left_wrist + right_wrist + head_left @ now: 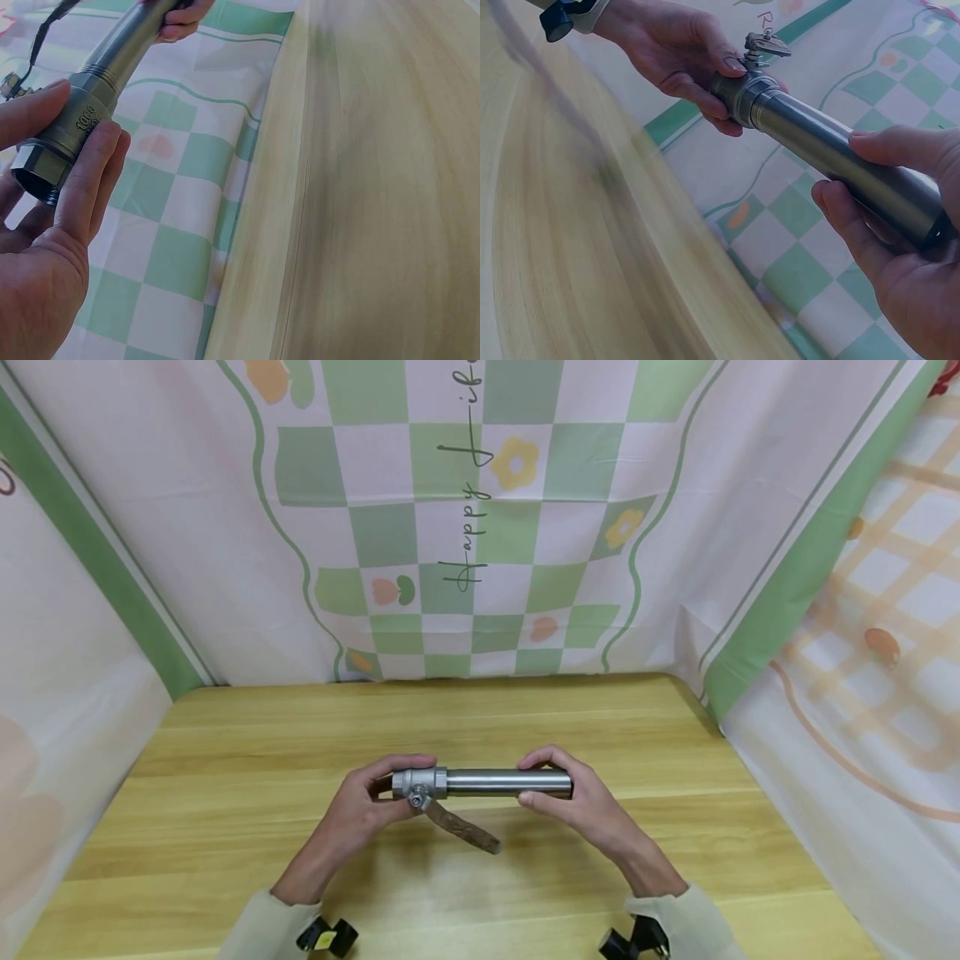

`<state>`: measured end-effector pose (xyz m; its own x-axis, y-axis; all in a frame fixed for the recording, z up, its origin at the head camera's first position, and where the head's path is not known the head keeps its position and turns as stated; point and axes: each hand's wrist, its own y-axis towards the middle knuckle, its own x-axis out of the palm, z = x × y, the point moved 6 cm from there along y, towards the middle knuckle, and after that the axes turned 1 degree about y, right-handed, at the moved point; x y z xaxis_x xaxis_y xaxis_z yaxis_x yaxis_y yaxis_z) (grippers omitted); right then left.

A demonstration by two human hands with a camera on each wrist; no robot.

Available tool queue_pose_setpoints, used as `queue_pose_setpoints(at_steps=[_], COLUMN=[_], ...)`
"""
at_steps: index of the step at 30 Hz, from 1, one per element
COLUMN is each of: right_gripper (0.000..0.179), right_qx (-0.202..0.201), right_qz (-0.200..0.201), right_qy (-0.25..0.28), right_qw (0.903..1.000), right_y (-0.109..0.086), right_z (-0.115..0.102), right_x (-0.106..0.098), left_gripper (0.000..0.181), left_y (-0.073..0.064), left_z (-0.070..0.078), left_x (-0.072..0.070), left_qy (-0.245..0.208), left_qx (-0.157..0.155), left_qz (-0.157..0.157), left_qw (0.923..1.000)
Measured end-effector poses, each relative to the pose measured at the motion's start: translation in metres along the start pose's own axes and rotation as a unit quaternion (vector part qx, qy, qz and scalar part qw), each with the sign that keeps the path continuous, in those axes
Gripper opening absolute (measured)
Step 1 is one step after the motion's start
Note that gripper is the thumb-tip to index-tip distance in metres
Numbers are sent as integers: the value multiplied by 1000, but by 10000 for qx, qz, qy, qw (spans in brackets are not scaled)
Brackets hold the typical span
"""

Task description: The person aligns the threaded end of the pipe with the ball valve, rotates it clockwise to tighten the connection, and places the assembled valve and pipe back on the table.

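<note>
A steel ball valve [420, 782] with a brown lever handle [463, 828] is joined to the end of a smooth metal pipe [487, 782]. My left hand [360, 806] grips the valve body, thumb on one side and fingers on the other. At the pipe's other end, my right hand [581, 797] holds it between thumb and fingers. The left wrist view shows the valve's open hex end [39, 174] and raised lettering on its body. Thread shows at the joint [761, 109] in the right wrist view. Valve and pipe lie level across the head view, the lever slanting toward me.
Beneath the hands is a wood-grain table [247, 760]. Behind it hangs a green and white checked cloth [450, 535], with more printed cloth [862, 677] along the right side. A small black device [327, 937] sits at each wrist.
</note>
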<state>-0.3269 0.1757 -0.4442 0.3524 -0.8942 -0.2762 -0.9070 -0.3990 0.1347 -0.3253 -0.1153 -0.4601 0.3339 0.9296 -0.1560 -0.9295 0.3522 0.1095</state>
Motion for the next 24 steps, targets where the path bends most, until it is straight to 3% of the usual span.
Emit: queue_pose_setpoints(at_steps=[15, 24], right_gripper=[30, 40], right_qx=[118, -55], right_qz=[224, -176], right_qy=[4, 541], right_qw=[9997, 9984], right_y=[0, 0], right_z=[2, 1], right_x=[0, 2], left_gripper=[52, 54], left_y=[0, 0], left_z=[2, 0], left_x=[0, 1], left_qy=[13, 48], left_qx=[98, 20], left_qz=[-23, -21], left_qw=[9999, 10000])
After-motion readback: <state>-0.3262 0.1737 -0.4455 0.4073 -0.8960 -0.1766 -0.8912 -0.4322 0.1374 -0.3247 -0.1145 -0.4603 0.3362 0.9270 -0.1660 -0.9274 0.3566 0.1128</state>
